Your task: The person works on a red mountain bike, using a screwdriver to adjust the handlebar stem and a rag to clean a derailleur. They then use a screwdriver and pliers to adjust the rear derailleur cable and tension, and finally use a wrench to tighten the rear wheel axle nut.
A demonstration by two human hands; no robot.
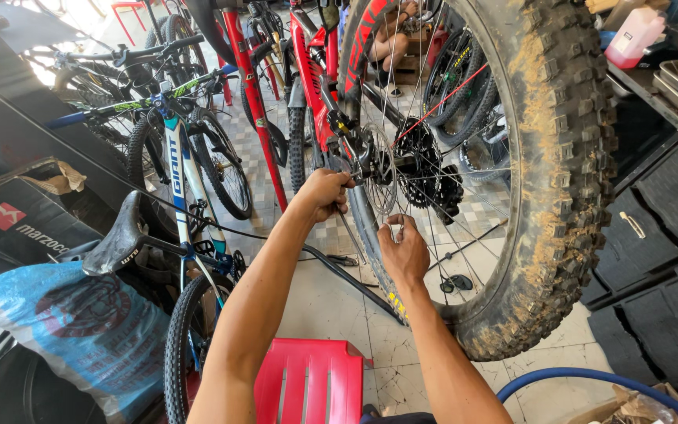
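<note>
A muddy knobby bicycle wheel [566, 157] on a red frame [311, 71] fills the upper right. At its centre are the brake disc [380, 177] and the black sprocket cluster [425, 169]. My left hand [322, 194] reaches up to the frame beside the disc, fingers pinched on a thin tool or part that I cannot make out. My right hand [403, 250] is just below the disc, fingertips closed on a thin spoke or cable among the spokes.
A white and blue bicycle [186, 180] with a black saddle [115, 239] stands at left. A blue sack [80, 330] and cardboard box [17, 224] lie beside it. A red plastic stool [308, 381] is below my arms. Black drawers [653, 235] line the right, a blue hose [582, 377] below.
</note>
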